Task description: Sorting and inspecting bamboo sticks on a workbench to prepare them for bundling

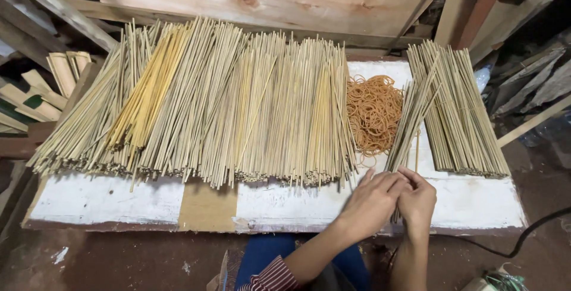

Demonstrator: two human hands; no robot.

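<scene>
Head view: two hands gathering a small bunch of bamboo sticks at the front edge of a white tabletop.

Largest item, the white tabletop (107, 199), carries everything, with a bare brown patch near its front at 7 o'clock. Across it from 9 to 12 o'clock lies the large pile of bamboo sticks (220, 101), fanned and loose. At 2 o'clock sits a smaller stack of sticks (461, 118), well apart from the large pile. Between the two lies a heap of orange rubber bands (373, 112). A thin bunch of sticks (409, 124) slants from the heap's right side down to 5 o'clock, its lower end held there. Left hand (372, 202) and right hand (418, 199) touch each other, fingers curled closed around that lower end; the grip itself is partly hidden.
</scene>
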